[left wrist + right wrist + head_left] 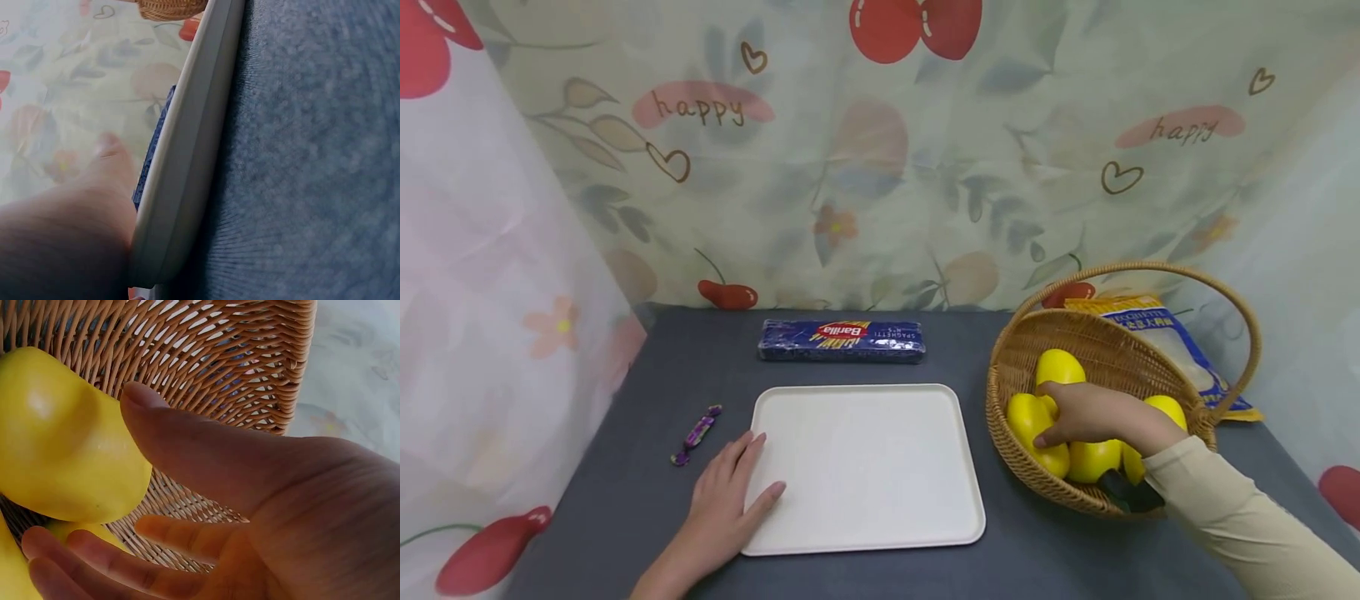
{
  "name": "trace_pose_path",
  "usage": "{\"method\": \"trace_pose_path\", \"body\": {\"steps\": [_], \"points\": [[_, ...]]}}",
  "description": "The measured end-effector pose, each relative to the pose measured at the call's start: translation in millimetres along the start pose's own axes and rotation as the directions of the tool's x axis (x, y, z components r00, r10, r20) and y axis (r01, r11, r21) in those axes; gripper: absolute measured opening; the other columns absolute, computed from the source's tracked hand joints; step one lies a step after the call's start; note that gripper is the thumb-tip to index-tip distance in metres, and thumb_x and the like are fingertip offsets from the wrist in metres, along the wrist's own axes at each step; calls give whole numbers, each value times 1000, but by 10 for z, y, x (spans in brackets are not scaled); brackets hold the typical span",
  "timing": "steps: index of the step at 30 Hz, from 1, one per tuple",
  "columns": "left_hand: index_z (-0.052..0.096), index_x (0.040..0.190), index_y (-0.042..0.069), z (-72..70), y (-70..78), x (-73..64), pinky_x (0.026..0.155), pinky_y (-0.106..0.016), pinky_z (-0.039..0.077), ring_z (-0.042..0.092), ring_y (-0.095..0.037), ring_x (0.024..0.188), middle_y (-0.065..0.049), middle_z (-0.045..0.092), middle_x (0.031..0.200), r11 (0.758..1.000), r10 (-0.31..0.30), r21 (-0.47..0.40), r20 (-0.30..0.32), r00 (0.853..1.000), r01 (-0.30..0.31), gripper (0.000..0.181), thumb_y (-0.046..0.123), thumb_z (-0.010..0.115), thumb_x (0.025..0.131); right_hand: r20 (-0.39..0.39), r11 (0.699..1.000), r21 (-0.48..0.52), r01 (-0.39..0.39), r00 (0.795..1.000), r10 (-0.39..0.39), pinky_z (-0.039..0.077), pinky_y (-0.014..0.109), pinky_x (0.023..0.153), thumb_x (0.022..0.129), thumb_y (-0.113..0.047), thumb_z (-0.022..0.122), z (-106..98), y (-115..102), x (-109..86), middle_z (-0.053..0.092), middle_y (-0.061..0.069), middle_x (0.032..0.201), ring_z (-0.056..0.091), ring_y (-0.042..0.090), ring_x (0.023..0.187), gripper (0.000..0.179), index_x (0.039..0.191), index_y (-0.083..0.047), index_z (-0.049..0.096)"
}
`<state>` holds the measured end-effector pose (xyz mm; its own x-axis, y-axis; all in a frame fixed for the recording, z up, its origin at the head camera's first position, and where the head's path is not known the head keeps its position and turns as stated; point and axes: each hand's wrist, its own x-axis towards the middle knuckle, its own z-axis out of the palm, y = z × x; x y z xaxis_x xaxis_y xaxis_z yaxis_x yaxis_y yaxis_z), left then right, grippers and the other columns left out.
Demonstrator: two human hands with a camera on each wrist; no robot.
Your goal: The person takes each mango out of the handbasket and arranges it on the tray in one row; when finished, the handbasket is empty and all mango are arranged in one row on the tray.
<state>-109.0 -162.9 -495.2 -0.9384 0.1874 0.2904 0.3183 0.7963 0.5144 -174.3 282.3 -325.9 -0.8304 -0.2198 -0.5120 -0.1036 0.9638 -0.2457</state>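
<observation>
My left hand rests at the left rim of a white rectangular tray, fingers extended and thumb over its surface. From the left wrist, the tray's side wall shows edge-on above the grey cloth. My right hand reaches into a wicker basket holding several smooth yellow, mango-shaped fruits. Its thumb and fingers are spread beside one yellow fruit, the thumb tip overlapping that fruit's edge in the right wrist view. Another yellow fruit lies just behind the hand.
A blue Barilla spaghetti pack lies behind the tray. Left of the tray is a purple wrapped candy. A blue and yellow pasta bag stands behind the basket, whose tall handle arches overhead. Something dark sits in the basket's front.
</observation>
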Motion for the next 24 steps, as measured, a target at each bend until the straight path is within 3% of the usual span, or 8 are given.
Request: {"method": "trace_pose_path", "body": {"steps": [10, 14, 20, 24], "points": [[37, 146, 10, -16, -37, 7, 99, -60, 23, 32, -33, 133, -11, 36, 148, 1000, -5, -21, 3, 1000, 5, 52, 30, 49, 100, 1, 1000, 12, 13, 1000, -13, 47, 49, 86, 81, -28, 77, 104, 20, 96, 53, 29, 125, 55, 30, 99, 84, 139, 14, 33], [38, 146, 11, -6, -59, 8, 99, -58, 24, 34, -30, 132, -9, 38, 147, 1000, -6, -10, -5, 1000, 6, 53, 32, 51, 99, 19, 999, 30, 14, 1000, -15, 50, 40, 74, 80, -26, 77, 110, 42, 128, 56, 25, 117, 56, 24, 85, 86, 139, 16, 31], [38, 145, 11, -9, -79, 23, 98, -58, 23, 34, -31, 132, -9, 38, 146, 999, -35, -20, 0, 999, 35, 51, 33, 47, 100, 23, 999, 43, 10, 1000, -11, 50, 36, 69, 79, -27, 79, 82, 10, 133, 50, 29, 120, 54, 24, 82, 86, 139, 13, 32], [40, 144, 11, -21, -89, 47, 97, -58, 22, 35, -33, 132, -11, 40, 145, 997, -66, -48, 0, 998, 66, 47, 33, 42, 102, 40, 993, 121, -2, 999, -2, 52, 33, 61, 79, -23, 78, 79, -22, 123, 49, 23, 113, 55, 22, 75, 81, 138, 10, 33]]}}
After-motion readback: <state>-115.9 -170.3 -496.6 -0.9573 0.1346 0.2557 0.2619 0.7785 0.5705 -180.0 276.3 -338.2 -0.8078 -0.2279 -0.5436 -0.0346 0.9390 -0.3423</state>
